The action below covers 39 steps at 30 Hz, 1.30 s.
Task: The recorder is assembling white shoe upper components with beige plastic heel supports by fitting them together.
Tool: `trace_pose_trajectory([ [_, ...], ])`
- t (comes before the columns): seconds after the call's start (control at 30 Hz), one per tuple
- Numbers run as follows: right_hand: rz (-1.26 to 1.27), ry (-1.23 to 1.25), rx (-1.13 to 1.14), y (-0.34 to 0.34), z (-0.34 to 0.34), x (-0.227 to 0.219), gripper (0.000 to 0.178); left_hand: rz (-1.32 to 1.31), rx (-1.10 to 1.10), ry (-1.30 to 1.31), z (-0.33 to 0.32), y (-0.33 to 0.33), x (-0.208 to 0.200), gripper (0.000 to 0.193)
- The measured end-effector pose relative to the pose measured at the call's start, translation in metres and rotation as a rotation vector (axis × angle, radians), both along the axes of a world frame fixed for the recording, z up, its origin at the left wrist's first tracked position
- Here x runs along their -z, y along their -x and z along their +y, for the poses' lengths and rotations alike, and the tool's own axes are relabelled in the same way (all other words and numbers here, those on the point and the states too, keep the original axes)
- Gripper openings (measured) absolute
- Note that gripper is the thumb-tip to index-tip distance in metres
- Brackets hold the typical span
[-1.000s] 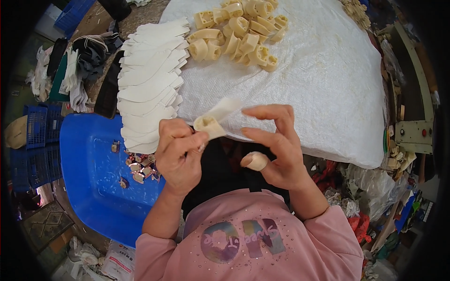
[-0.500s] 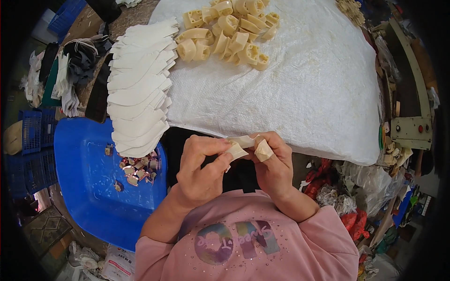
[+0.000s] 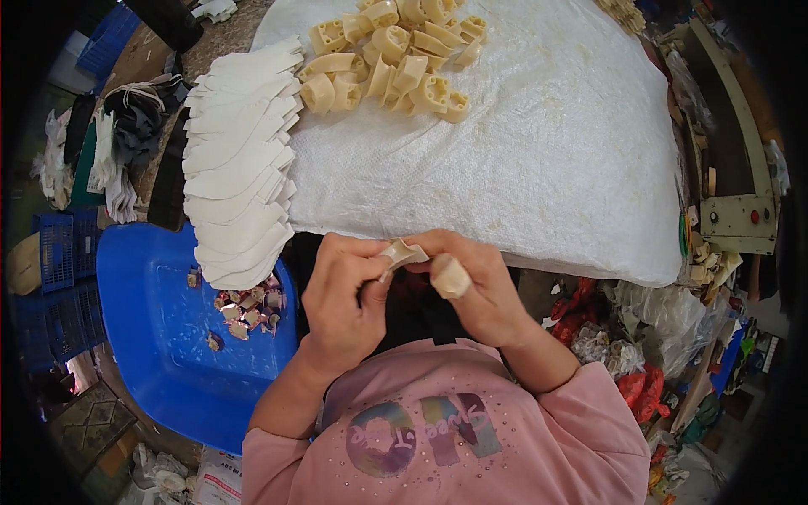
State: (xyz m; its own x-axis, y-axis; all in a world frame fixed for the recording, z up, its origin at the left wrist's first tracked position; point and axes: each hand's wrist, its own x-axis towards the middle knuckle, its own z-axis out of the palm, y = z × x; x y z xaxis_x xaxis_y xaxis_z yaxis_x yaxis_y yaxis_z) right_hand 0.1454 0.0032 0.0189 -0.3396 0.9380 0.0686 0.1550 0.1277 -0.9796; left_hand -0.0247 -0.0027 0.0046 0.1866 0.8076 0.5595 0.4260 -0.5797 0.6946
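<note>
Head view. My two hands meet before the near edge of the white woven sheet (image 3: 539, 160), with a cream hollow moulding (image 3: 407, 254) between them. My left hand (image 3: 343, 290) pinches the moulding's left end between thumb and fingers. My right hand (image 3: 483, 295) curls at the opposite end, its forefinger seemingly against the rim; its thumb, capped by a pale finger cover (image 3: 450, 278), sits just beside. Its remaining fingers are hidden, so I cannot tell whether they grip. The step in hand, I judge, is close two-handed work on this single piece; the next move calls for a firm left pinch and room for the capped thumb to press. Similar cream mouldings (image 3: 389, 63) lie heaped farther off. Overlapping white strips (image 3: 240, 160) form a column at left, its near end overhanging a blue tub (image 3: 160, 370) containing small pieces (image 3: 250, 307).
</note>
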Motion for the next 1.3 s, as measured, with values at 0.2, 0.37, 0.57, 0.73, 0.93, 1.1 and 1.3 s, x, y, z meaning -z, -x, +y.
trace_pose_trajectory([
  [0.2, 0.189, 0.481, -0.204, -0.018, 0.025, 0.004, 0.034, -0.662, 0.23, 0.43, -0.006, -0.002, 0.003, 0.009],
  [0.37, 0.409, 0.486, -0.296, -0.01, 0.033, 0.008, 0.035, -0.351, 0.292, 0.243, -0.002, 0.002, -0.003, 0.014],
  [0.57, 0.299, 0.482, -0.198, -0.004, 0.031, 0.005, 0.034, -0.269, 0.178, 0.274, 0.0, 0.002, 0.001, 0.014],
  [0.73, 0.16, 0.257, -0.064, 0.003, 0.027, 0.014, 0.029, -0.726, 0.058, 0.452, -0.001, -0.007, 0.0, 0.008],
  [0.93, 0.198, -0.15, -0.078, -0.001, 0.026, 0.021, 0.019, -0.845, 0.057, 0.609, 0.0, -0.013, 0.001, 0.012],
  [1.1, 0.144, -0.169, 0.104, 0.007, 0.018, 0.017, 0.012, -0.796, 0.066, 0.57, -0.001, -0.017, 0.004, 0.011],
  [1.3, 0.162, -0.08, 0.023, 0.001, 0.022, 0.013, 0.01, -0.738, 0.074, 0.644, -0.001, -0.015, -0.005, 0.011],
])
